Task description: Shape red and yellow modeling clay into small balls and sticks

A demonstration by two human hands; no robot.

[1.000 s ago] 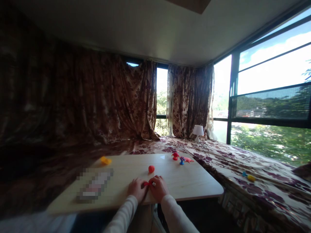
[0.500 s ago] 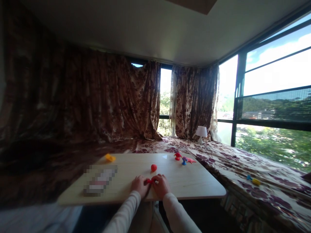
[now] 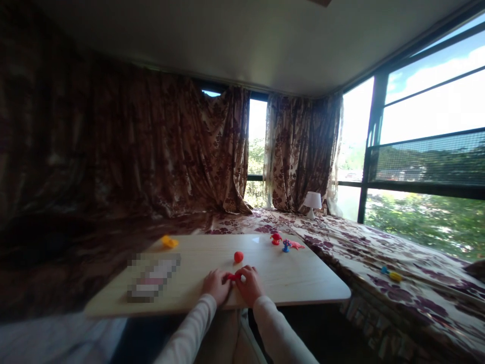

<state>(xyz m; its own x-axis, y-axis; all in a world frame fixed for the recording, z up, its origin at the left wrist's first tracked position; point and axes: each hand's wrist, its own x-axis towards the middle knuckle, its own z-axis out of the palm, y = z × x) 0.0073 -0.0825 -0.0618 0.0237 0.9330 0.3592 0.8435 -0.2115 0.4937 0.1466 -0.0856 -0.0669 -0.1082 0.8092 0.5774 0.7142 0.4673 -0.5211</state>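
The small red piece (image 3: 234, 277) is held between the two hands, over the near part of the table (image 3: 295, 283) and close to its near edge. The left hand (image 3: 215, 284) pinches its left end with thumb and fingertips, and the right hand (image 3: 250, 284) pinches toward the other end, fingers curled. A white bit (image 3: 243, 278) shows at the right fingertips; whether it belongs to the red piece is too small to tell. The piece looks soft or bendy, though that is a guess, so a light, even pinch seems best, with the left hand steadying and the right doing the finer work. Keeping both wrists low by the table would help stop any tremble, and the fingers should not cover the spot being worked.

Just beyond the fingers, well within reach, sits a round red ball (image 3: 238, 257); the knuckles do well to stay short of it, since it could roll if nudged. Farther off to the right stand a red toy (image 3: 276, 238) and a blue toy (image 3: 287, 245), with a flat pinkish figure (image 3: 297, 245) beside them. A yellow piece (image 3: 169, 242) lies near the far left corner, out of the hands' way
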